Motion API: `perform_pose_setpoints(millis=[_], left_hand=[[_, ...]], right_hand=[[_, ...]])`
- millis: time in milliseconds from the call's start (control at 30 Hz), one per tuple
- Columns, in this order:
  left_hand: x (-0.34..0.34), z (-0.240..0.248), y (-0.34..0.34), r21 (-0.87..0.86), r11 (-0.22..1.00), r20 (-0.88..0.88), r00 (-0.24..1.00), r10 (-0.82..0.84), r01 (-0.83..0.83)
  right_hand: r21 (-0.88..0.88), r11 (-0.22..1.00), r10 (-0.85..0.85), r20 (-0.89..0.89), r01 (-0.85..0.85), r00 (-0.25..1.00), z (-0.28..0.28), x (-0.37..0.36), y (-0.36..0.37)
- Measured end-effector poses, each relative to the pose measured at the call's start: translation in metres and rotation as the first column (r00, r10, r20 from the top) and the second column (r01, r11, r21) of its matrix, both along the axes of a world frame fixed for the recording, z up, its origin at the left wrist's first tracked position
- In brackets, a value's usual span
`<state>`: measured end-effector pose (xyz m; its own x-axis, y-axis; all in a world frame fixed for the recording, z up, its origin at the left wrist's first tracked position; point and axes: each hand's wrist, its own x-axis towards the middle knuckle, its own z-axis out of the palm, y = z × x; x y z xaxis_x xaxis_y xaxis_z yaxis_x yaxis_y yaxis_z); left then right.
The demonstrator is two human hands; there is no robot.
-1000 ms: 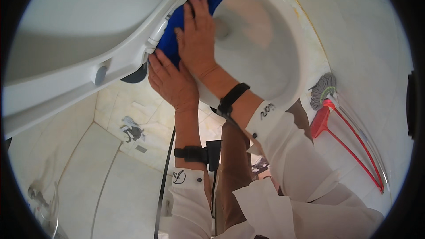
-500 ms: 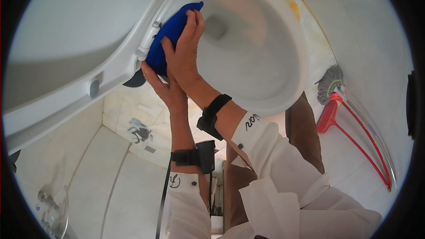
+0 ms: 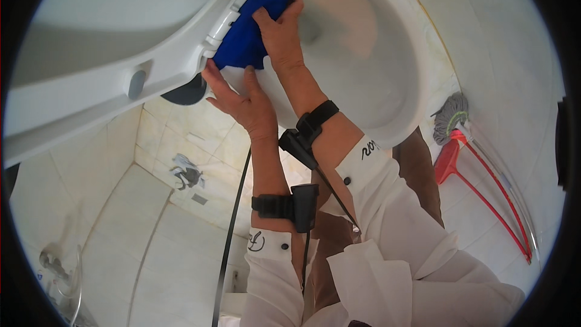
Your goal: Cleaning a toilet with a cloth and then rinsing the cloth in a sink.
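A blue cloth is spread over the back rim of a white toilet bowl, beside the hinges of the raised seat. My right hand grips the cloth's right side, thumb on top, other fingers partly hidden behind its edge. At the near edge, my left hand has its thumb and fingers apart, holding the cloth between them at two corners. Part of the white rim shows between this hand and the cloth. Both wrists carry black strapped devices.
A grey mop head and a red tool with a long handle lie on the right. A dark rounded piece juts out below the seat hinge. Shower fittings are at lower left, and a crumpled item lies on the tiles.
Both hands have shifted right, the right one slightly up and the left one apart from it. The cloth is spread wider, and my left thumb now shows at its near edge.
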<state>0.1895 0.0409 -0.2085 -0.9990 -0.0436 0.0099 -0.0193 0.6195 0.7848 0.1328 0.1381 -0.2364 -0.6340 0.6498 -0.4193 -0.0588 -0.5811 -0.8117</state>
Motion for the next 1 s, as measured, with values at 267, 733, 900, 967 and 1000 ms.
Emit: perform_pose_setpoints(millis=[267,733,900,967,1000], left_hand=[[0.012,-0.017,-0.039,0.152,0.983,0.223,0.966,-0.131,0.098],[0.121,-0.033,-0.079,0.65,0.643,0.652,0.732,-0.198,-0.405],[0.19,-0.033,-0.056,0.545,0.74,0.76,0.604,-0.239,-0.393],[0.205,-0.029,-0.043,0.524,0.703,0.81,0.535,-0.239,-0.48],[0.206,-0.028,-0.042,0.531,0.701,0.817,0.508,-0.274,-0.476]], right_hand=[[0.571,0.628,0.151,0.576,-0.528,0.803,0.0,0.031,-0.063],[0.712,-0.046,0.28,0.682,-0.701,0.675,0.022,0.144,-0.048],[0.711,-0.205,0.264,0.702,-0.672,0.662,0.016,0.207,-0.026],[0.706,-0.209,0.301,0.704,-0.676,0.643,0.015,0.229,-0.014],[0.703,-0.21,0.336,0.705,-0.679,0.625,0.017,0.236,-0.008]])
